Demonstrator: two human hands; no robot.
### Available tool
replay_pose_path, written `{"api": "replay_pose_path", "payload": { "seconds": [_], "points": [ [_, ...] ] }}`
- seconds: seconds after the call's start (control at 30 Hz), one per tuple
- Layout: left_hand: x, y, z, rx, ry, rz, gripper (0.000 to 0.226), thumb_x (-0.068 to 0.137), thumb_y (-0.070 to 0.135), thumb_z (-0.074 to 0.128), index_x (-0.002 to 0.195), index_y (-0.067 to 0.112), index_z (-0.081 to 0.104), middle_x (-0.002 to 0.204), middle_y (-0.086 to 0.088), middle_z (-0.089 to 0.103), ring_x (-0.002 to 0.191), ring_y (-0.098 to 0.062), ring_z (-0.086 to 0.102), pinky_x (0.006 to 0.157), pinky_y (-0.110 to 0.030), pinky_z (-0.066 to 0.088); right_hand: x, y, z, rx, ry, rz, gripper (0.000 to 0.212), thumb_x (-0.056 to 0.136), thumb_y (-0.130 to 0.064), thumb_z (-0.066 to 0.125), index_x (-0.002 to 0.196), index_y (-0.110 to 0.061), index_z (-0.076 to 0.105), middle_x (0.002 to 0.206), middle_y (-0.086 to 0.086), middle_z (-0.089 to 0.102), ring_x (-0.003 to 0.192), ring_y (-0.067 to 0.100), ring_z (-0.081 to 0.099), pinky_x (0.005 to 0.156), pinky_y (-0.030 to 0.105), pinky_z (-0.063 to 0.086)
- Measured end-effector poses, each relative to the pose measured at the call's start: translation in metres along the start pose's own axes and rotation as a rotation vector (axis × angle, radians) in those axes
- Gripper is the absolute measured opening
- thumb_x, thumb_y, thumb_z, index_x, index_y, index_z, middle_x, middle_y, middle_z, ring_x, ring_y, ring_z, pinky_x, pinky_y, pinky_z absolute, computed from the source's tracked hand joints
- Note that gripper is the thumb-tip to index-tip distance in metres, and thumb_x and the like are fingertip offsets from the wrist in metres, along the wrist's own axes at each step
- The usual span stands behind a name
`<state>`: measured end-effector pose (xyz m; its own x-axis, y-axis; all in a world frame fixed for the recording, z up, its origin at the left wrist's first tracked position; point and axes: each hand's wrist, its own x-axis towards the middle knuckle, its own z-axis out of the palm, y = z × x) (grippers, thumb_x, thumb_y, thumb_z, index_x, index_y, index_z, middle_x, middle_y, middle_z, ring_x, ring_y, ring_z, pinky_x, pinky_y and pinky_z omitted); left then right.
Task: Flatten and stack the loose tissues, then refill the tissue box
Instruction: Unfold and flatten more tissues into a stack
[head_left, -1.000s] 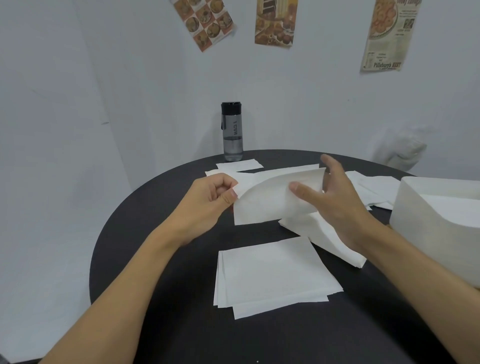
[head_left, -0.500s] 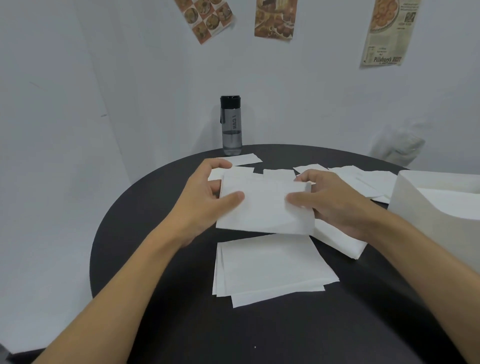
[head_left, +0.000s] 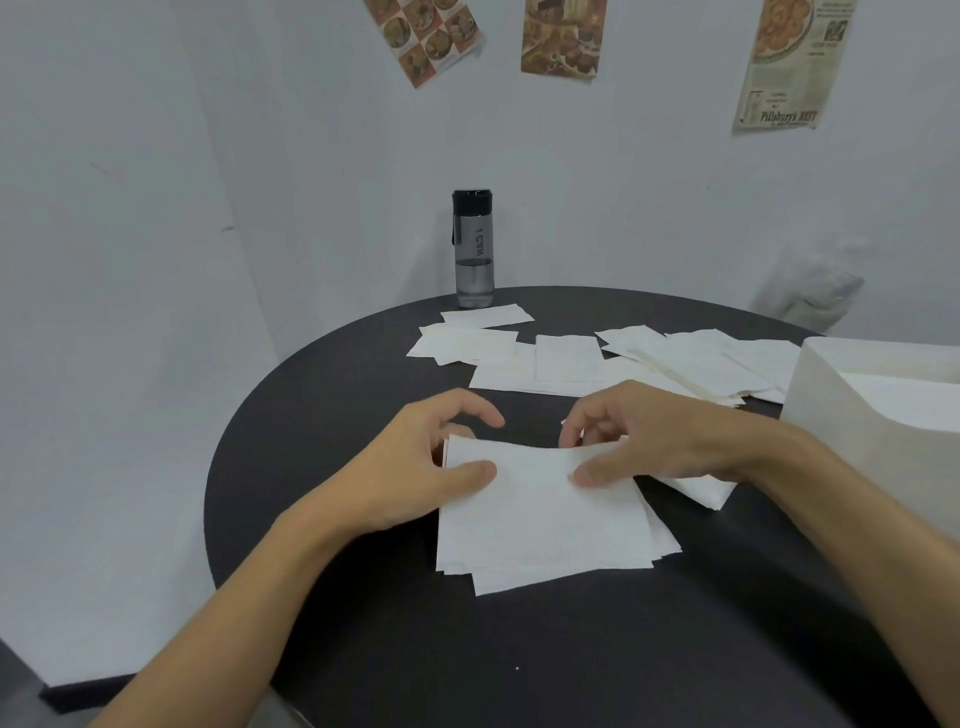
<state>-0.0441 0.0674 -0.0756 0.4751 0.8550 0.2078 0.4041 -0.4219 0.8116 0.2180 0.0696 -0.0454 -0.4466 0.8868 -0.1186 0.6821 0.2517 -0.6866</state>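
A flat white tissue (head_left: 540, 499) lies on top of the small stack of tissues (head_left: 566, 569) in the middle of the round black table (head_left: 363, 623). My left hand (head_left: 426, 467) pinches its far left corner, thumb on top. My right hand (head_left: 660, 441) pinches its far right edge the same way. Loose tissues (head_left: 561, 358) lie scattered across the far side of the table. The white tissue box (head_left: 878, 415) stands at the right edge, its top open.
A grey water bottle (head_left: 472, 249) with a black cap stands at the table's far edge by the wall. A white folded tissue (head_left: 701, 491) lies under my right wrist. Posters hang on the wall behind.
Both hands have brought the tissue down from the air and toward me, laying it flat on the stack.
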Motion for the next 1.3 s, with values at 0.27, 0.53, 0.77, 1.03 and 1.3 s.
{"api": "replay_pose_path", "payload": {
  "seconds": [0.27, 0.53, 0.77, 1.03, 1.3],
  "points": [
    [-0.005, -0.014, 0.002, 0.279, -0.162, 0.001, 0.031, 0.085, 0.034, 0.075, 0.110, 0.048, 0.062, 0.120, 0.027, 0.051, 0.121, -0.001, 0.045, 0.098, -0.018, 0.037, -0.004, -0.001, 0.004, -0.291, -0.088, -0.005, 0.032, 0.082, -0.041, 0.077, 0.110, -0.040, 0.061, 0.109, -0.018, 0.052, 0.101, 0.002, 0.051, 0.087, 0.021, 0.046],
    [0.054, -0.025, -0.009, 0.536, 0.098, 0.025, 0.014, 0.099, 0.035, 0.057, 0.111, 0.033, 0.065, 0.118, 0.020, 0.057, 0.114, -0.004, 0.052, 0.106, -0.037, 0.041, 0.007, 0.006, 0.010, -0.175, 0.070, -0.013, 0.019, 0.084, -0.046, 0.073, 0.100, -0.037, 0.066, 0.097, -0.014, 0.064, 0.096, 0.009, 0.057, 0.093, 0.031, 0.049],
    [0.120, -0.054, -0.015, 0.611, 0.196, -0.049, 0.032, 0.099, 0.035, 0.058, 0.127, 0.020, 0.060, 0.132, 0.004, 0.059, 0.119, -0.017, 0.055, 0.104, -0.037, 0.045, 0.020, 0.011, 0.022, -0.159, 0.288, -0.013, 0.009, 0.089, -0.032, 0.065, 0.084, -0.027, 0.070, 0.087, -0.008, 0.070, 0.084, 0.011, 0.061, 0.084, 0.027, 0.044],
    [0.179, -0.078, -0.038, 0.700, 0.154, -0.155, 0.040, 0.099, 0.037, 0.058, 0.134, 0.018, 0.057, 0.144, -0.001, 0.054, 0.133, -0.023, 0.047, 0.109, -0.041, 0.040, 0.033, 0.020, 0.028, -0.136, 0.381, -0.068, 0.021, 0.091, -0.022, 0.057, 0.072, -0.028, 0.064, 0.078, -0.013, 0.069, 0.075, 0.011, 0.059, 0.082, 0.022, 0.034],
    [0.202, -0.086, -0.052, 0.795, 0.064, -0.148, 0.030, 0.094, 0.036, 0.066, 0.117, 0.017, 0.069, 0.118, -0.003, 0.067, 0.105, -0.022, 0.060, 0.094, -0.039, 0.049, 0.038, 0.024, 0.035, -0.200, 0.394, -0.072, 0.008, 0.092, -0.034, 0.063, 0.100, -0.033, 0.064, 0.107, -0.015, 0.055, 0.104, 0.005, 0.045, 0.099, 0.029, 0.033]
  ]
}}
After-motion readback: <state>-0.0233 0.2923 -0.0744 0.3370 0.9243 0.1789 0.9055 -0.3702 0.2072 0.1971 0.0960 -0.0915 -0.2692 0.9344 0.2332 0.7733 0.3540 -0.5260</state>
